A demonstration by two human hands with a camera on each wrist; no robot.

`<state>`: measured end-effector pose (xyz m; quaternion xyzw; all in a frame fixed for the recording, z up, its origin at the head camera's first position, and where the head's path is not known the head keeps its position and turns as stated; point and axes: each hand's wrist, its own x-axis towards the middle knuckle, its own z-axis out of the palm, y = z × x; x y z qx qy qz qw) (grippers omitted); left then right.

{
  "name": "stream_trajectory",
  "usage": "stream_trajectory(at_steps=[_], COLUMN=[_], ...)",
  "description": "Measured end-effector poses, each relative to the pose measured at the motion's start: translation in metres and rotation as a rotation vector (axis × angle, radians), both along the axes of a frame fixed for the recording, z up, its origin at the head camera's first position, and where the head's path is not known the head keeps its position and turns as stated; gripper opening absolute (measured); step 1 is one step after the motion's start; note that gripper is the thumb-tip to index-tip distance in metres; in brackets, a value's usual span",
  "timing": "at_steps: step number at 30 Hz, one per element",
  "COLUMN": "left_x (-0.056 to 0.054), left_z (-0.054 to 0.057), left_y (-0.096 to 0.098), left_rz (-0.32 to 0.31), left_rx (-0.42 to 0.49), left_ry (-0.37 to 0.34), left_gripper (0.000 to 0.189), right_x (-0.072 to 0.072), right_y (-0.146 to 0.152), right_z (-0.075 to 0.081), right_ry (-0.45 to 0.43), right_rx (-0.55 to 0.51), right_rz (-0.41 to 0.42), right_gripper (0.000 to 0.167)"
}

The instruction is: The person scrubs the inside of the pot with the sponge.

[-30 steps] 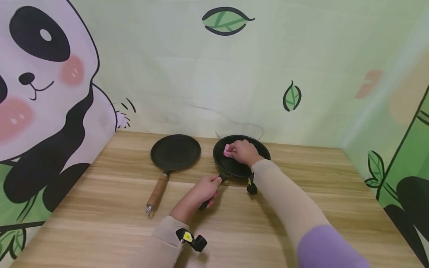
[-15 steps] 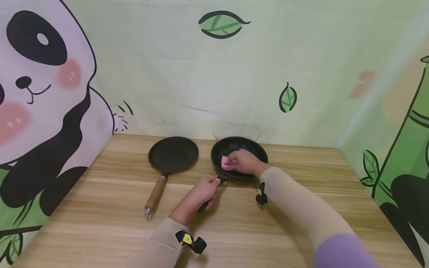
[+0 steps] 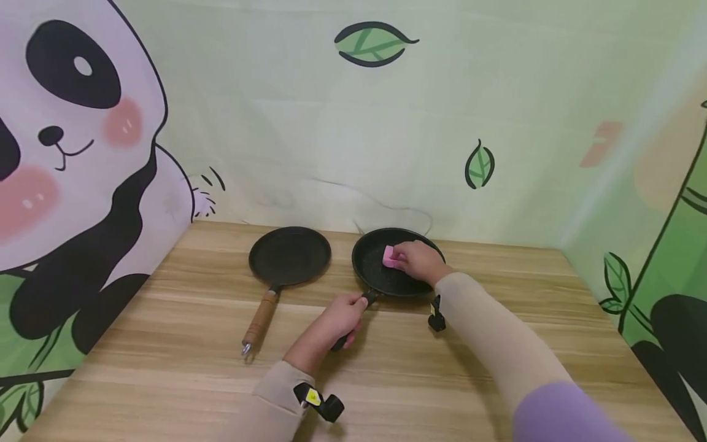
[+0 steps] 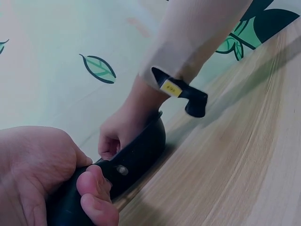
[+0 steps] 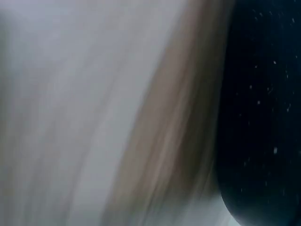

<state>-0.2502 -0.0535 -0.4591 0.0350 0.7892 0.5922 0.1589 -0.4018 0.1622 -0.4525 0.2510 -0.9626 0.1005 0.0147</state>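
Observation:
A black frying pan (image 3: 370, 258) sits at the back of the table. My left hand (image 3: 343, 316) grips its dark handle (image 3: 339, 344), and the left wrist view shows the fingers (image 4: 96, 183) wrapped round it. Inside the pan, my right hand (image 3: 417, 261) pinches a pink sponge-like block (image 3: 388, 257) against the bottom. The pan wall (image 4: 141, 155) hides the block in the left wrist view. Only the dark speckled side of the pan (image 5: 263, 113) shows in the right wrist view, blurred, without the hand.
To the left lies a flat black pan (image 3: 289, 255) with a brown wooden handle (image 3: 261, 319) pointing toward me. The wood-grain table (image 3: 166, 368) meets a pale green printed wall sheet (image 3: 276, 123) behind both pans.
My right hand and the pink block have shifted about inside the pan, first toward the handle side, then back up and to the right. The left hand keeps its hold.

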Motion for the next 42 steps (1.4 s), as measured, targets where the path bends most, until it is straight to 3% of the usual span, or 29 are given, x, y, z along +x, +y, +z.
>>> stream_trajectory(at_steps=[5,11,17,22,29,32,42], left_x=[0.000,0.000,-0.002,-0.004,-0.004,-0.004,-0.003], left_z=[-0.001,-0.002,-0.001,-0.002,-0.002,0.000,-0.001], left_y=[0.001,0.005,0.007,0.006,0.008,0.008,0.006], left_rz=[0.008,0.018,0.020,0.010,-0.020,-0.008,0.017], left_rx=[0.003,0.028,0.034,0.021,0.023,0.013,-0.006], left_ry=[-0.006,0.014,0.039,0.045,0.028,0.030,0.003], left_gripper=[0.029,0.029,0.030,0.030,0.030,0.030,0.029], right_x=[-0.006,0.000,0.017,0.029,0.039,0.038,0.033], right_y=[0.000,0.001,0.004,-0.002,-0.033,-0.043,-0.021], right_z=[0.002,0.007,0.015,0.012,0.006,0.005,0.011], right_ry=[-0.042,-0.102,-0.139,-0.107,-0.092,-0.065,-0.129], right_rx=[-0.020,-0.004,-0.013,-0.040,-0.111,-0.130,0.016], right_rz=[-0.039,-0.042,0.064,0.121,-0.054,-0.081,0.093], right_gripper=[0.013,0.018,0.017,0.017,0.017,0.016,0.008])
